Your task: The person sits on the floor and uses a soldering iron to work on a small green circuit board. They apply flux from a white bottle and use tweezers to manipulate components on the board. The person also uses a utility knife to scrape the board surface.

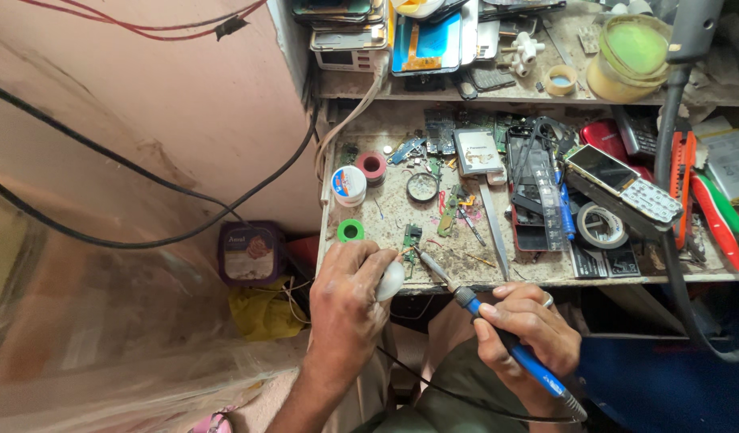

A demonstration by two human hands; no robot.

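My left hand (349, 297) grips a small white rounded object (391, 281) at the front edge of a cluttered workbench (385, 220). My right hand (530, 325) is closed around the blue handle of a soldering iron (506, 345). Its metal tip (424, 258) points up-left and ends beside the white object. A small green circuit board (412, 237) lies just beyond the tip. A black cable runs from the iron's handle under my arms.
Solder spools (349, 185), a green tape roll (350, 231), tweezers (493, 228), phone parts, a keypad phone (623, 184), tape (600, 225) and red cutters (682, 180) crowd the bench. A shelf above holds screens and a yellow-green jar (630, 56). Black cables cross the pink wall on the left.
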